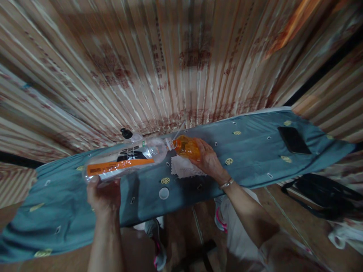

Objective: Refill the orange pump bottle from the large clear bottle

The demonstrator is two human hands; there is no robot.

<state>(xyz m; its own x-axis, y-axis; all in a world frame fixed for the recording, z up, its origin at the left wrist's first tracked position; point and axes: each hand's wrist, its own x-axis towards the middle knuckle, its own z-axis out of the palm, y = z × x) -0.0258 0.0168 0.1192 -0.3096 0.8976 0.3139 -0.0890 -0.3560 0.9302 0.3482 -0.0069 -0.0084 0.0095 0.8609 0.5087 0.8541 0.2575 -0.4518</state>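
My left hand (104, 193) grips the base end of a large clear plastic bottle (124, 160) with an orange, white and black label. The bottle lies nearly level, its neck pointing right. My right hand (209, 158) is closed around a smaller bottle of orange liquid (185, 147), its neck pointing left. The two necks meet; whether one enters the other I cannot tell. Beneath the small bottle lies a crumpled white tissue or cloth (184, 167). A white round cap (163, 193) rests on the table nearer to me. Behind the large bottle is a clear container with a black top (126, 133).
A teal cloth with pineapple prints (249, 151) covers the narrow table. On its right lies a black phone (294, 139). Striped curtains (170, 68) hang right behind the table. A black bag (323, 192) is below the right edge, and my feet are under the front.
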